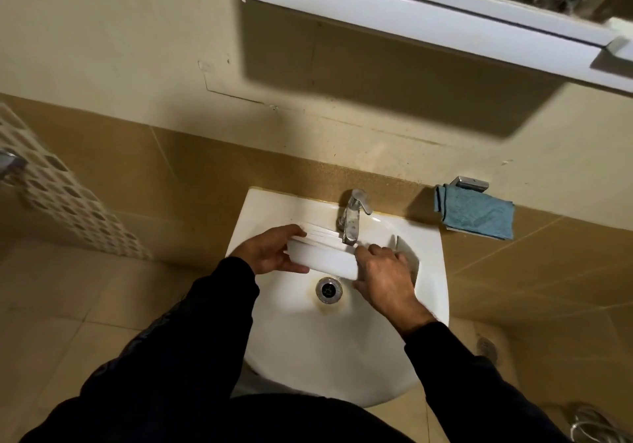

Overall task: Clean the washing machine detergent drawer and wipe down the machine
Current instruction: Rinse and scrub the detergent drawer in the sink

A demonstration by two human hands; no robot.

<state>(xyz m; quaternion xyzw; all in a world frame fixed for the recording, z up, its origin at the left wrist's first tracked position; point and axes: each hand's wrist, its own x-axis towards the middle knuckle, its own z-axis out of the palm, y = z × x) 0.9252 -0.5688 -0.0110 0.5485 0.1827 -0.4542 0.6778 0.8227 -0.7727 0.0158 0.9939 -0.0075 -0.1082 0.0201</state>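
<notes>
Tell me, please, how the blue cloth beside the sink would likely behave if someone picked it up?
The cloth would probably go floppy: it hangs draped in soft folds from a holder. It looks thin, so likely light. Its matte, fuzzy-looking surface suggests it would not slip from fingers, though whether it is wet cannot be told.

White basin [274, 333] holds the detergent drawer [329, 259] under the chrome tap [352, 216]

white sink [270, 346], chrome tap [352, 218], wall cabinet [394, 7]
</notes>
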